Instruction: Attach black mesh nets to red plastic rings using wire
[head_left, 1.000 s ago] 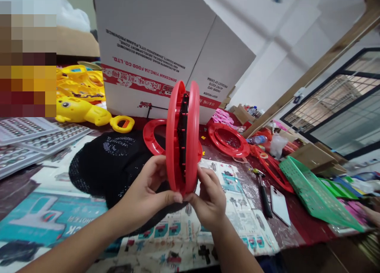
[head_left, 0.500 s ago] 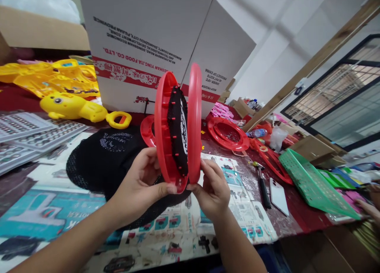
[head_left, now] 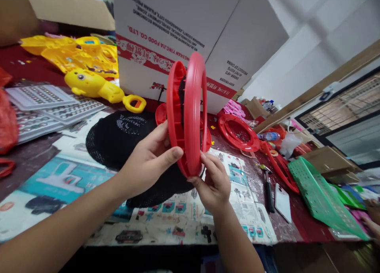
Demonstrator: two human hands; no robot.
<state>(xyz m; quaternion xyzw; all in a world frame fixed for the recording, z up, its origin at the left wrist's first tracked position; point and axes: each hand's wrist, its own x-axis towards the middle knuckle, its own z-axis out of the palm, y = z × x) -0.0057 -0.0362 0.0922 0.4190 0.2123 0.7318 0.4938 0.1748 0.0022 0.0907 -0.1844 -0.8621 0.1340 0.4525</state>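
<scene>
In front of me, my left hand point(head_left: 147, 158) grips a red plastic ring with inner ribs point(head_left: 172, 103), thumb across its lower edge. Black fabric point(head_left: 183, 93) stretched inside that ring shows as a thin strip. My right hand point(head_left: 214, 182) pinches the bottom of a second, smooth red ring point(head_left: 192, 114) between thumb and fingers. Both rings stand upright, face to face, with a gap at the top; near the bottom they come close, and I cannot tell whether they touch. Beneath them lies a pile of black mesh fabric point(head_left: 111, 140), partly hidden by my left hand.
A large white carton point(head_left: 190, 31) stands behind. Left are a yellow toy animal point(head_left: 92, 85) and grey trays of small parts point(head_left: 44, 99). To the right lie more red rings point(head_left: 252, 140), a hammer point(head_left: 268, 192), a white phone point(head_left: 283, 201), a green basket point(head_left: 314, 194) and another person's hand point(head_left: 372, 225).
The smooth ring has turned and come over the ribbed one, hiding most of the black fabric and its white print. My left thumb has moved higher on the ring. The view has shifted left.
</scene>
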